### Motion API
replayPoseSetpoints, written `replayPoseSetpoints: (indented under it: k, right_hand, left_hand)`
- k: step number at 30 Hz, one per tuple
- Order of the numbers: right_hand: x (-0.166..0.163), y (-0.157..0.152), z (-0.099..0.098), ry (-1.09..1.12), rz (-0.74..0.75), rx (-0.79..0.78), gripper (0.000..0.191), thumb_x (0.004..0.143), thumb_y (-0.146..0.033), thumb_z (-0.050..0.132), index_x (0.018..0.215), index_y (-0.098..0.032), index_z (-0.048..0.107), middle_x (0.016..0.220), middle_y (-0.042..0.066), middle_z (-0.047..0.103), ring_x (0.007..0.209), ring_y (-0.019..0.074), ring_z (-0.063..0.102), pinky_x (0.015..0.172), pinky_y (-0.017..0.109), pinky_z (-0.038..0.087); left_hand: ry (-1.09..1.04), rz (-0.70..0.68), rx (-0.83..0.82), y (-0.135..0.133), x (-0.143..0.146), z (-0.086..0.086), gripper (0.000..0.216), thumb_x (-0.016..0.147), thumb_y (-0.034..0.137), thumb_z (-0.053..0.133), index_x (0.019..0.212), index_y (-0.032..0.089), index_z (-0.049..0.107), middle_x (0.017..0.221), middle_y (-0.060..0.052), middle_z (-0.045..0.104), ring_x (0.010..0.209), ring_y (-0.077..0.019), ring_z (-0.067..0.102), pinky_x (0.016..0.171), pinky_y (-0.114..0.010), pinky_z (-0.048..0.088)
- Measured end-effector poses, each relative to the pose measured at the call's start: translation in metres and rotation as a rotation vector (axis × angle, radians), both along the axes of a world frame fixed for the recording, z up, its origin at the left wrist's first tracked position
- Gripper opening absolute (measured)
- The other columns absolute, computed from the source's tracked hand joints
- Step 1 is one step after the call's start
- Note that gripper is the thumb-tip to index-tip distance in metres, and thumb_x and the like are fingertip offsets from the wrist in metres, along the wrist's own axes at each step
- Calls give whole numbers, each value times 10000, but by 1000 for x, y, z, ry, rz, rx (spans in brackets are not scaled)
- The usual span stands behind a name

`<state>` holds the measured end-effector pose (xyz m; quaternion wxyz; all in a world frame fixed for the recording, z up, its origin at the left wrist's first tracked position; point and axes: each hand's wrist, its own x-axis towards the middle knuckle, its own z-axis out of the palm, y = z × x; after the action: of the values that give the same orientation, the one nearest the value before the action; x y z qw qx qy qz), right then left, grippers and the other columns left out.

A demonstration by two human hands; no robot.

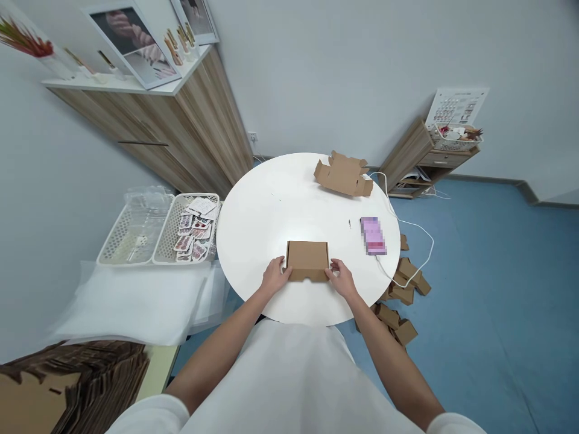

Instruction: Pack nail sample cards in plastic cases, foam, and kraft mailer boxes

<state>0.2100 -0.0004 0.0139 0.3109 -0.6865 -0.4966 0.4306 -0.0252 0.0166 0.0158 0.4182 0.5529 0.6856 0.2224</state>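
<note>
A small brown cardboard box, folded into shape, lies on the round white table near the edge closest to me. Its top is down, and a front flap with a notch faces me. My left hand grips the box at its left front corner, the thumb against the flap and the fingers curled along the side. On the opposite corner, my right hand holds it the same way. Toward the table's far side rests a partly folded cardboard blank.
A phone with a white cable lies at the table's right. Several cardboard boxes are on the floor there. To my left are white baskets, one with printed cards, white sheets and stacked flat cardboard.
</note>
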Motion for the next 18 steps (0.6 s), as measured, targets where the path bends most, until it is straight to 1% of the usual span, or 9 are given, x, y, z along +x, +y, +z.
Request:
replayPoseSetpoints:
  k: [3,5,7,10,12,14,16,18]
  right_hand:
    - [-3,-7,3,57,93,23,474,656,-291,560,1121,-219,499,1062,51,571,981,194,523,874,376,389]
    - [-2,-7,9,55,110,25,509,649,-293,571,1148,-231,489,1063,45,562,979,195,515,876,381,386]
    - [2,-5,18,59,100,20,526,658,-339,575,1166,-235,484,1035,44,557,946,197,519,848,378,401]
    - [8,4,34,77,112,4,499,695,-427,546,1156,-242,504,975,38,553,887,193,528,798,351,418]
    - [10,11,44,54,143,-3,425,726,-470,503,1087,-253,556,905,28,559,854,192,525,774,334,414]
    - [9,20,52,1,159,4,376,753,-503,450,994,-255,599,831,22,558,840,196,514,759,322,403]
    - [5,27,58,-67,150,16,391,770,-527,403,934,-239,610,795,25,547,841,196,502,750,306,391]
    - [1,34,62,-135,143,14,424,779,-544,365,871,-210,609,785,33,536,830,191,495,729,285,384]
  left_hand:
    - [-108,-59,32,-8,3,5,449,707,318,527,1141,208,489,1003,-74,563,882,-192,546,812,-323,402]
    - [-109,-84,48,-9,3,12,436,719,343,517,1139,228,497,912,-54,552,786,-177,545,754,-313,420]
    - [-68,-109,72,-8,1,22,423,717,411,519,1100,234,530,829,-41,522,718,-172,529,694,-301,424]
    - [-26,-211,106,-1,-2,36,449,669,482,563,1046,238,562,767,-26,489,655,-167,506,626,-280,413]
    - [13,-252,120,5,-2,41,451,666,475,571,1046,233,556,753,-25,483,634,-165,496,603,-272,400]
    - [93,-246,125,13,1,44,415,712,434,531,1065,215,534,763,-35,483,636,-169,493,595,-271,387]
    - [192,-239,124,20,4,44,396,758,380,478,1107,193,493,811,-52,483,661,-174,497,595,-272,381]
    - [280,-243,126,24,8,44,433,781,350,450,1176,174,426,882,-70,473,707,-179,504,597,-271,383]
